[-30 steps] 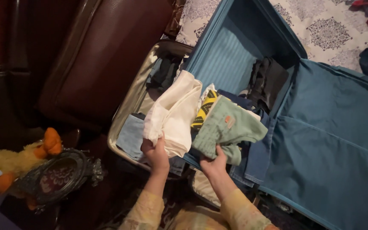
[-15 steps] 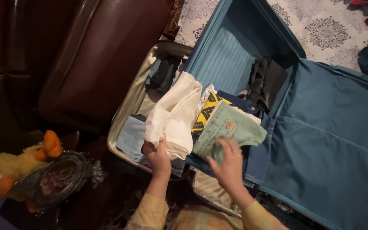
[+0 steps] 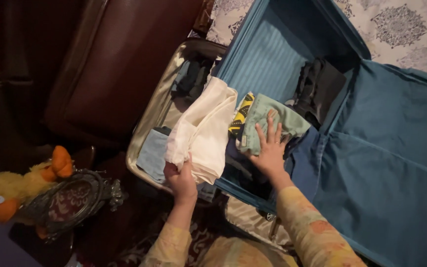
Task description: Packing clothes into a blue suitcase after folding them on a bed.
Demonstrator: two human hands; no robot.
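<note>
In the head view, the left hand [image 3: 181,179] was closed around the near edge of a cream cloth [image 3: 202,132], holding it bunched and lifted over the left rim of the blue case [image 3: 273,54]. The right hand [image 3: 269,148] lay open and flat, fingers spread, pressing a green garment [image 3: 273,118] down into the case. That garment sat folded, pale mint, soft and slightly creased, on top of a yellow patterned piece [image 3: 240,116] and just left of a dark bundle [image 3: 317,89]. To seat it well, the palm should probably push evenly so the folds stay square, while the cream cloth is kept clear of the stack. A beige case [image 3: 147,128] lay under the blue one, with a light blue fabric [image 3: 151,153] inside; a plush duck [image 3: 6,193] sat far left.
</note>
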